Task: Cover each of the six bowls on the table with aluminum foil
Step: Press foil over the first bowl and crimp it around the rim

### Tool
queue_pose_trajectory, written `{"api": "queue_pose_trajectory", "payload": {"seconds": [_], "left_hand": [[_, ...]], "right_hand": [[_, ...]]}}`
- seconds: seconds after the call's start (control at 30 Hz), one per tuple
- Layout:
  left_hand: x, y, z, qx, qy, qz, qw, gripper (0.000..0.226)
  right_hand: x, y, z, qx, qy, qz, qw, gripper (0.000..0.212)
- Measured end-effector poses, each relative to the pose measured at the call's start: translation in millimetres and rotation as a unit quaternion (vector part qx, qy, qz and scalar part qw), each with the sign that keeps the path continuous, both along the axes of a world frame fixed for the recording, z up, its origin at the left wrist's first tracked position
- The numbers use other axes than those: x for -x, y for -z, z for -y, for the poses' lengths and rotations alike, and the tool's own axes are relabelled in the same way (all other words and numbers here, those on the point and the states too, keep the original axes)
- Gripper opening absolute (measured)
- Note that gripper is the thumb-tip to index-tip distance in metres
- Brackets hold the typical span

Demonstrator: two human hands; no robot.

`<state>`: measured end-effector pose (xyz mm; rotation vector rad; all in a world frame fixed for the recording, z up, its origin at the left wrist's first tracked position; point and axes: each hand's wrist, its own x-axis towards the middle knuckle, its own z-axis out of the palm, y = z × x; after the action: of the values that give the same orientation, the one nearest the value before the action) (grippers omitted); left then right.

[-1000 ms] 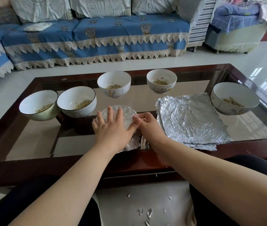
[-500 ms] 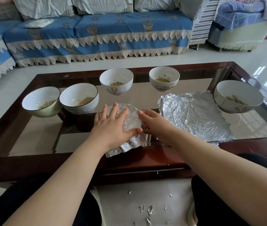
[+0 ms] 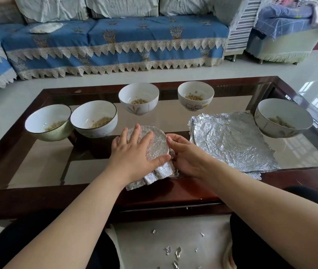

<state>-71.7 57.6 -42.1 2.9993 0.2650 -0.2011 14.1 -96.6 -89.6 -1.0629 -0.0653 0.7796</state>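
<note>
One bowl (image 3: 154, 152) is under foil so far, sitting directly beneath the left hand (image 3: 132, 154), whose fingers (image 3: 134, 133) lie spread flat on top, likely to pin the sheet taut. The right hand (image 3: 187, 158) cups the rim, fingers curled against the foil skirt to crimp it. Beyond the fingertips, five grain-filled bowls (image 3: 138, 98) wait uncovered; spare foil sheets (image 3: 232, 140) lie right of the fingers on the worktop (image 3: 37, 171).

1. Your left hand (image 3: 132, 154) lies flat, fingers spread, on the foil-covered bowl (image 3: 157, 144) at frame centre.
2. Your right hand (image 3: 187, 154) curls against its right side.
3. Five uncovered bowls of grain ring it; spare foil sheets (image 3: 230, 140) lie to the right on the glass table (image 3: 43, 166).
</note>
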Motion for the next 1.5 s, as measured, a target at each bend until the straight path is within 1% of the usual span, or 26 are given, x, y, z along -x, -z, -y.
{"api": "queue_pose_trajectory", "payload": {"seconds": [0.1, 0.17, 0.27, 0.37, 0.5, 0.6, 0.83, 0.93, 1.0, 1.03, 1.1, 1.17, 1.23, 1.27, 1.4, 1.43, 1.5], "left_hand": [[-0.3, 0.6, -0.4, 0.000, -0.001, 0.001, 1.000, 0.106], [-0.5, 1.5, -0.8, -0.001, -0.002, 0.004, 1.000, 0.104], [-0.3, 2.0, -0.5, 0.002, -0.006, 0.015, 1.000, 0.102], [-0.9, 2.7, -0.1, 0.006, -0.010, 0.022, 1.000, 0.103], [-2.4, 6.1, -0.3, -0.001, -0.015, 0.032, 0.999, 0.107], [-3.0, 7.2, -0.6, -0.004, -0.014, 0.037, 0.999, 0.111], [-3.5, 9.1, -0.4, -0.007, -0.015, 0.048, 0.999, 0.114], [-3.5, 9.9, -0.5, -0.006, -0.018, 0.052, 0.998, 0.115], [-3.4, 10.3, -0.4, -0.004, -0.021, 0.055, 0.998, 0.115], [-3.6, 10.6, -0.5, -0.003, -0.021, 0.054, 0.998, 0.115], [-3.8, 10.8, -0.9, 0.000, -0.022, 0.052, 0.998, 0.114], [-4.0, 10.6, -0.6, 0.002, -0.025, 0.053, 0.998, 0.114], [-4.3, 10.4, 1.3, 0.003, -0.030, 0.053, 0.998, 0.114], [-4.9, 10.2, 2.8, 0.002, -0.035, 0.052, 0.998, 0.114], [-10.1, 8.3, 10.5, 0.000, -0.067, 0.047, 0.997, 0.106], [-11.8, 7.6, 13.2, 0.000, -0.079, 0.049, 0.996, 0.104], [-14.6, 6.7, 19.0, 0.003, -0.103, 0.050, 0.993, 0.104]], "right_hand": [[2.2, -1.7, 1.4, -0.033, -0.016, -0.002, 0.999, 0.012], [2.5, -0.5, 2.0, -0.048, -0.020, -0.012, 0.999, 0.014], [1.1, 4.3, -1.5, -0.037, -0.005, -0.030, 0.999, 0.023], [2.3, 7.0, -4.6, -0.029, 0.036, -0.044, 0.998, 0.015], [5.7, 4.8, -7.6, 0.004, 0.058, -0.010, 0.998, 0.023], [6.4, 3.4, -9.6, 0.059, 0.060, 0.017, 0.996, 0.026], [-0.4, 0.6, -13.8, 0.129, 0.062, 0.027, 0.989, 0.026], [-2.3, 1.5, -16.2, 0.149, 0.058, 0.027, 0.987, 0.020], [-3.0, -1.0, -18.1, 0.140, 0.062, 0.021, 0.988, 0.011], [-3.0, -2.6, -19.0, 0.140, 0.066, 0.020, 0.988, 0.010], [-4.6, -1.8, -20.2, 0.164, 0.075, 0.037, 0.983, 0.003], [-6.5, 1.4, -22.0, 0.194, 0.092, 0.059, 0.975, 0.014], [-7.4, 0.9, -24.1, 0.210, 0.116, 0.094, 0.966, 0.016], [-8.3, 0.3, -23.6, 0.219, 0.126, 0.113, 0.961, 0.021], [-8.7, -6.4, -16.0, 0.212, 0.132, 0.127, 0.960, 0.039], [-9.2, -7.3, -14.9, 0.206, 0.130, 0.121, 0.962, 0.038], [-6.7, -10.8, -12.3, 0.182, 0.116, 0.114, 0.970, 0.026]]}}
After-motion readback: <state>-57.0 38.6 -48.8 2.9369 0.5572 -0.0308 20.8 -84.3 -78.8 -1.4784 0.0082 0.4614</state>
